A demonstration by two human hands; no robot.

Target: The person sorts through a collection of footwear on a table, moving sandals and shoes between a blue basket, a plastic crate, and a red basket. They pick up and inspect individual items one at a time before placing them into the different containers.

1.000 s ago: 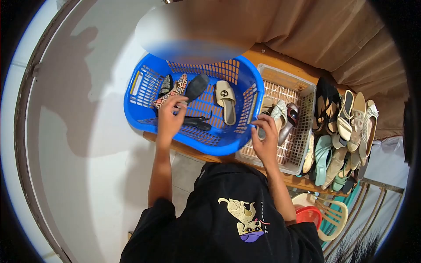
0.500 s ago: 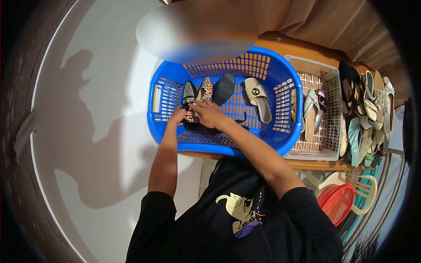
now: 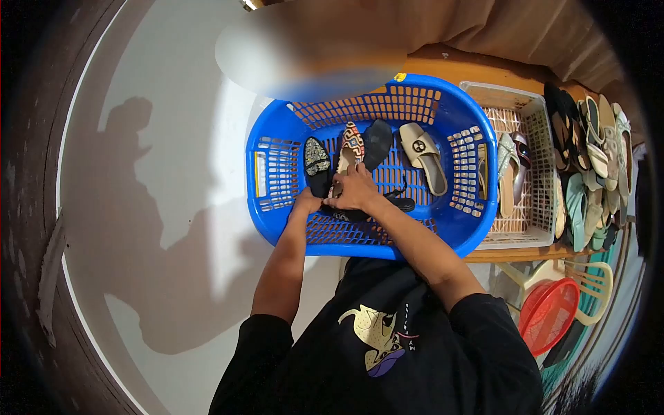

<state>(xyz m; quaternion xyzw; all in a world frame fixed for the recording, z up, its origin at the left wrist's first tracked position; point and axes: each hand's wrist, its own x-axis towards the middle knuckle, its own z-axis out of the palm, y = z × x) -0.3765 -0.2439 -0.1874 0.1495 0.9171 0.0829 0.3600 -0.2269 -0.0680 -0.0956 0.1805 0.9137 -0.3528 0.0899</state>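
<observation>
Inside the blue plastic basket (image 3: 487,207), my left hand (image 3: 308,201) is closed at the near left, by the heel of a glittery black flat shoe (image 3: 317,158). My right hand (image 3: 355,189) bends over the heel end of a patterned orange, black and cream flat shoe (image 3: 353,142), its fingers closed. What lies between and under both hands is dark and mostly hidden. Beyond them is a dark sandal (image 3: 377,144). A cream slide sandal (image 3: 420,149) lies farther right, and a black strappy sandal (image 3: 400,203) sits right of my right wrist.
A white plastic crate (image 3: 508,238) holding several shoes stands right of the basket on a wooden table (image 3: 477,67). Farther right is a heap of sandals (image 3: 595,166). A cream plastic chair (image 3: 596,308) with a red basket (image 3: 550,311) stands below. A white wall (image 3: 173,207) is at left.
The view has shifted, so the basket appears farther right. Both hands have moved nearer the basket's near side, and the second patterned shoe under them no longer shows.
</observation>
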